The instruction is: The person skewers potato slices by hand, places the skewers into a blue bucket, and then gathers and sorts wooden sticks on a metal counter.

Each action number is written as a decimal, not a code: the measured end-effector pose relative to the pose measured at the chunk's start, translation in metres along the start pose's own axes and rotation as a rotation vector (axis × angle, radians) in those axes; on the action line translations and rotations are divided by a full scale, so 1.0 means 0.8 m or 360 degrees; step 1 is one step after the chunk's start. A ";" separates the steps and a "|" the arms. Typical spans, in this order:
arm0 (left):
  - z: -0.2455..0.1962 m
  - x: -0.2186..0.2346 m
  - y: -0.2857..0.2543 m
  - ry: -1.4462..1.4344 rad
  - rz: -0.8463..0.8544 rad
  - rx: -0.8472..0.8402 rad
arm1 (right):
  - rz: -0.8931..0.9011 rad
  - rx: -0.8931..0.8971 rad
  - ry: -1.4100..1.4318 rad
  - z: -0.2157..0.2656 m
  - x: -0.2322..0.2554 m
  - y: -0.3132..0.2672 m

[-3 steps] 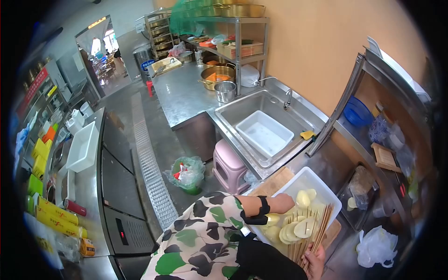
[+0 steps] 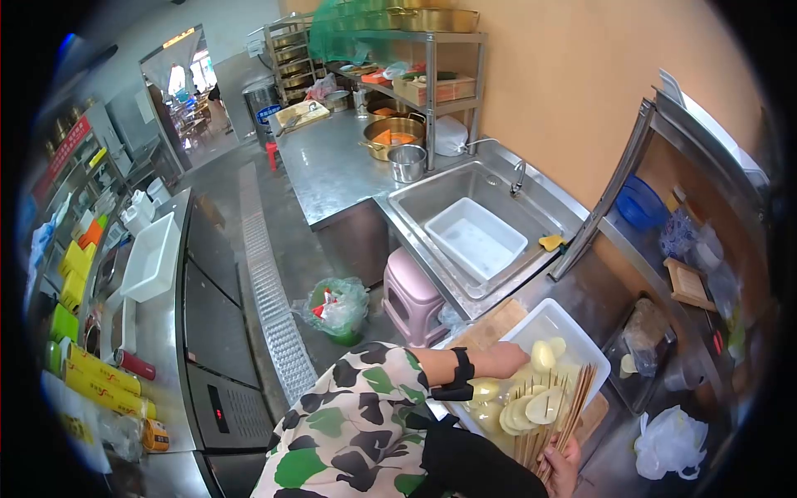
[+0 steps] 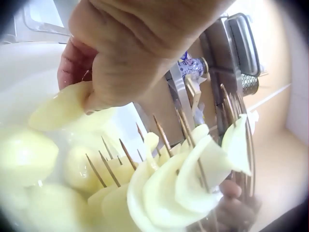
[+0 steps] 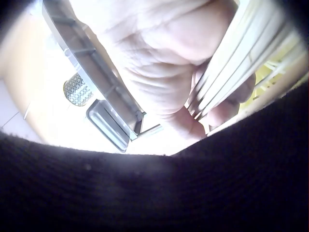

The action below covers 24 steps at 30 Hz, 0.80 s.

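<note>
A steel kitchen counter (image 2: 573, 290) carries a white plastic tub (image 2: 573, 328) of pale, wet potato slices. Since the earlier frame little has changed: the left hand (image 2: 506, 358) still pinches one smooth oval potato slice (image 3: 60, 107) inside the tub, and the right hand (image 2: 563, 465) keeps its clenched hold on a bundle of thin wooden skewers (image 2: 564, 415) threaded with slices.

Pale yellow potato slices (image 2: 531, 400), white tub (image 2: 554, 319)

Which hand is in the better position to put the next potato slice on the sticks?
The left hand, probably. It already pinches a pale yellow potato slice over the white plastic tub. The right hand is occupied, gripping the bundle of thin bamboo skewers.
</note>
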<state>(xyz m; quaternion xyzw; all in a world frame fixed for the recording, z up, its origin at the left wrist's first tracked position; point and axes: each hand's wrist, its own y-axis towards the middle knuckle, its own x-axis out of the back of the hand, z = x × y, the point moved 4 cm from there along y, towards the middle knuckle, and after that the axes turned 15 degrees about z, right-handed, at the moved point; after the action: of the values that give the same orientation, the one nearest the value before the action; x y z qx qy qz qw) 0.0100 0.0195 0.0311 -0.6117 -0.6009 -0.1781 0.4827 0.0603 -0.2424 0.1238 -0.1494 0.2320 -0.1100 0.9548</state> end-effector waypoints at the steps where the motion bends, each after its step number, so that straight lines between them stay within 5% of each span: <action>1: 0.004 0.001 -0.017 -0.0154 -0.0078 -0.0047 | -0.0003 -0.0015 -0.0001 -0.005 -0.004 -0.004; 5: 0.036 -0.021 -0.002 -0.0601 -0.0627 -0.0250 | -0.0150 0.0071 0.0024 0.017 -0.027 -0.010; 8: 0.054 -0.018 -0.012 -0.1038 -0.0601 -0.0127 | -0.0020 0.0068 -0.0166 -0.025 0.038 0.009; 10: 0.054 -0.011 -0.020 -0.1618 -0.0488 -0.0322 | -0.0126 0.0238 0.0040 -0.005 0.004 0.010; 12: 0.039 0.012 -0.034 -0.1938 -0.0269 -0.0166 | -0.0224 0.0225 -0.0040 -0.004 0.006 0.014; 14: 0.015 0.021 -0.043 -0.2143 -0.0291 -0.0249 | -0.0046 0.0169 -0.0155 -0.005 0.025 0.010; 24: 0.002 0.024 -0.039 -0.2224 -0.0307 -0.0210 | -0.0041 0.0178 -0.0078 -0.009 0.018 0.009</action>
<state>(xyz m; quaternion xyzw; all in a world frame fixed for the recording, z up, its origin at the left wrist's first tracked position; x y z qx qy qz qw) -0.0148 0.0255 0.0571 -0.5548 -0.8095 0.1781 -0.0718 0.0704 -0.2416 0.1093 -0.1014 0.2002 -0.1315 0.9656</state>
